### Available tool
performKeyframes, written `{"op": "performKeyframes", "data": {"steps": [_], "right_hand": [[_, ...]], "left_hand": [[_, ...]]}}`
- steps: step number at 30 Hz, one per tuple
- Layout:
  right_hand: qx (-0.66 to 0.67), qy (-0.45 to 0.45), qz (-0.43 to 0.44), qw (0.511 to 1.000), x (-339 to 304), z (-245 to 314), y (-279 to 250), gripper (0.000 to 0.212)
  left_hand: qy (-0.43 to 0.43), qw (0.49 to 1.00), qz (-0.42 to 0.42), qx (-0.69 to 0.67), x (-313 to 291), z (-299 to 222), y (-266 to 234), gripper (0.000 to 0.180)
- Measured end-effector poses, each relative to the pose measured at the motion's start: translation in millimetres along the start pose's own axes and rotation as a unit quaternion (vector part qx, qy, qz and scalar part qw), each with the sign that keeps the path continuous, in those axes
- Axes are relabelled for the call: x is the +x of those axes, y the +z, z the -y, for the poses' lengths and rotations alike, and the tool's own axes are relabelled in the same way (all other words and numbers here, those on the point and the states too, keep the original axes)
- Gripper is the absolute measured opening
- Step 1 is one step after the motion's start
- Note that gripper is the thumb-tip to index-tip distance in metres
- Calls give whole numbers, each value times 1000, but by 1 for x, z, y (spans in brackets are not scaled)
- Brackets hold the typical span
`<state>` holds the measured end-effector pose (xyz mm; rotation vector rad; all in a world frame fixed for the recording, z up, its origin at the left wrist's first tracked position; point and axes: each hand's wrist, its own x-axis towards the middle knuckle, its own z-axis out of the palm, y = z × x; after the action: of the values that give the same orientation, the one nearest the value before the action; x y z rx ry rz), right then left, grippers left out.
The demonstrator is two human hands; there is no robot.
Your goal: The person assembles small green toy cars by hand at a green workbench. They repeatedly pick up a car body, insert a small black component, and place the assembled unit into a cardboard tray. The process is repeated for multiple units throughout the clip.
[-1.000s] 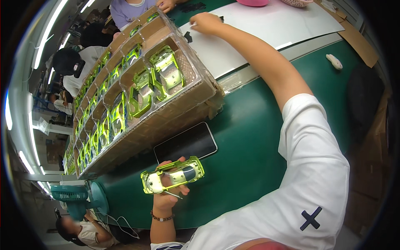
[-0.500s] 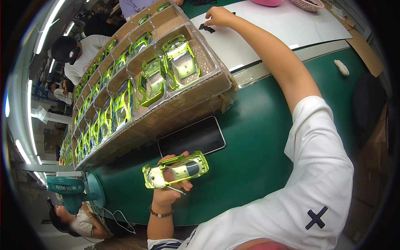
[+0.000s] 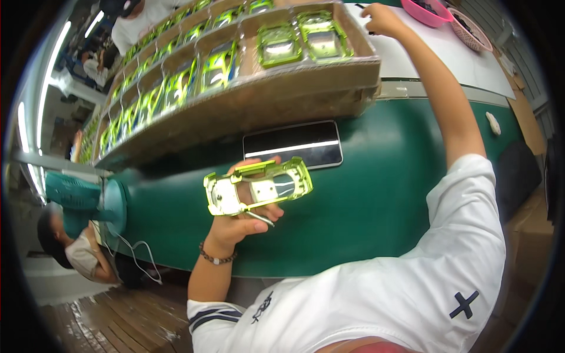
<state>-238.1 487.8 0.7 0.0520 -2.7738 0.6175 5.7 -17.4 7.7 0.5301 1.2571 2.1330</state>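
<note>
My left hand (image 3: pixel 232 226) holds up a lime-green toy car body shell (image 3: pixel 259 189), with the fingers beneath it and the thumb along its near side. A thin metal rod-like thing (image 3: pixel 260 219) sticks out beside that thumb; its kind is unclear. Stretched far out, my right hand (image 3: pixel 385 21) is over the white board (image 3: pixel 406 59) with its fingers bent down. Small black pieces lie by its fingertips, and whether it pinches one is too small to make out. Behind the left hand a phone (image 3: pixel 294 144) lies on the green table.
A cardboard box (image 3: pixel 247 100) with divided clear trays holds many green car shells (image 3: pixel 323 36). A pink bowl (image 3: pixel 428 13) and a pink basket (image 3: pixel 471 30) hold dark pieces. A teal fan (image 3: pixel 73 191) stands left, near a seated person. A white object (image 3: pixel 493 123) lies right.
The view has shifted, so the box, phone and table appear higher and further right. My left hand still holds the car shell; my right hand remains at the white board, its fingers bent.
</note>
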Motion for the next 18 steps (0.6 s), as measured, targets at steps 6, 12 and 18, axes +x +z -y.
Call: {"op": "performKeyframes", "data": {"steps": [6, 12, 18], "right_hand": [[401, 64, -4, 914, -126, 64, -83, 31], [515, -171, -168, 823, -196, 158, -117, 23], [541, -269, 75, 793, -224, 325, -29, 17]], "left_hand": [[103, 993, -7, 51, -2, 2, 9, 117], [249, 936, 78, 235, -6, -2, 5, 105], [212, 940, -39, 263, -11, -5, 5, 70]]}}
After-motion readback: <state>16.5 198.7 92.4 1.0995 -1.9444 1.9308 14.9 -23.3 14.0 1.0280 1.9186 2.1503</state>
